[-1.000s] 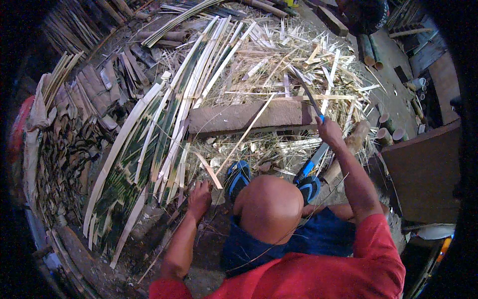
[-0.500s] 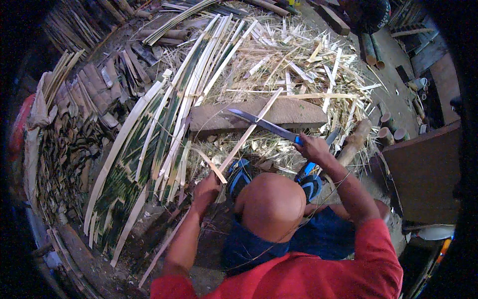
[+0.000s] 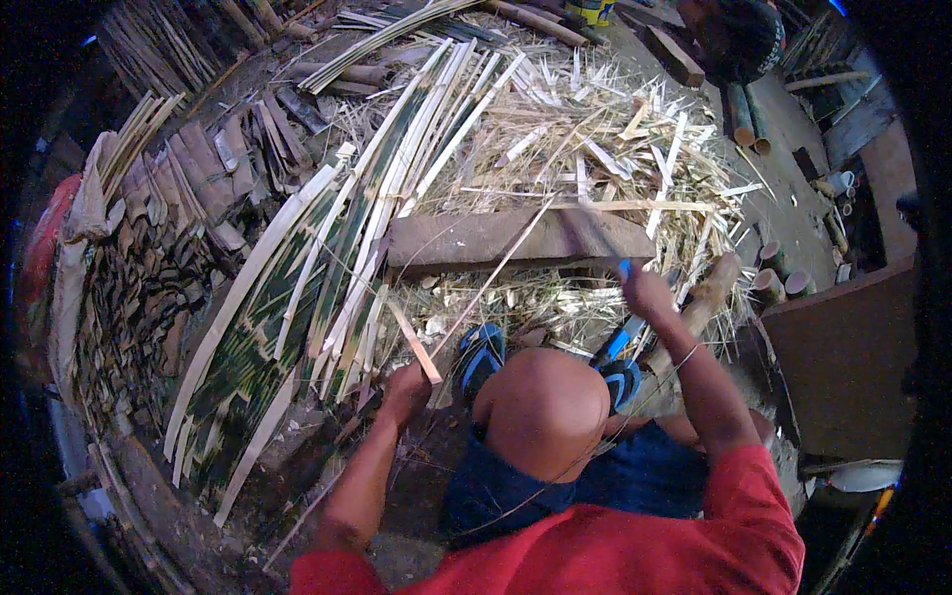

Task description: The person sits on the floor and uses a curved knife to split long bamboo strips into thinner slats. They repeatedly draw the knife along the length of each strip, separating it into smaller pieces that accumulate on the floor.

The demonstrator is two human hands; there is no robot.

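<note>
My left hand (image 3: 405, 394) is closed round the near end of a long, thin bamboo strip (image 3: 494, 276). The strip slants up to the right, its far part lying across a thick wooden block (image 3: 466, 240). A short, wider bamboo piece (image 3: 415, 342) sticks up beside the same hand; whether I grip it too is unclear. My right hand (image 3: 650, 293) is wrapped round the blue handle of a knife (image 3: 625, 269). Its blade is smeared by motion above the block's right half, to the right of the strip.
Long green and pale bamboo slats (image 3: 268, 288) lie fanned out on the left. Beyond the block spreads a heap of shavings (image 3: 595, 129). Sandals (image 3: 483, 352) are on my feet. A short log (image 3: 709, 288) and cut bamboo tubes (image 3: 769, 285) lie to the right, near a brown board (image 3: 843, 357).
The knife has moved off the strip to the right, with my right hand shifting slightly right and its blade now blurred. The strip in my left hand has turned to show a narrower side.
</note>
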